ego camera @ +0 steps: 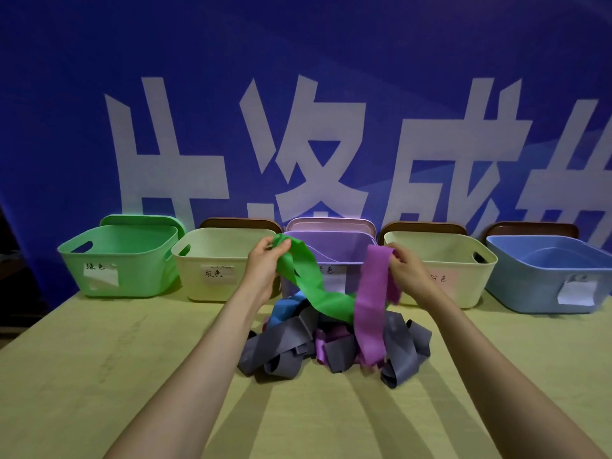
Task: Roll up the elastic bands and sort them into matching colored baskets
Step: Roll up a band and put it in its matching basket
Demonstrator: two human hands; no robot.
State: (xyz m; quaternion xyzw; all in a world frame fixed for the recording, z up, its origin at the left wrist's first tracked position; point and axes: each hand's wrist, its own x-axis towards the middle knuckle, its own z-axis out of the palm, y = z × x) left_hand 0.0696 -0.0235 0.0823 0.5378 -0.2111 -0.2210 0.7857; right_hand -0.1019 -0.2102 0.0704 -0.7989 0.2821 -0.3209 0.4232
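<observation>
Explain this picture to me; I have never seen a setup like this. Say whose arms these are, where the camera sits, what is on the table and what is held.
No machine here: a person works with bare hands. One camera worn on the head looks forward and down, so both arms reach in from below. The left hand pinches a green band; the right hand holds a purple band. Both bands trail down to a tangled pile of grey, purple and blue bands on the table. Behind stand five labelled baskets: green basket, left cream basket, purple basket, right cream basket, blue basket.
</observation>
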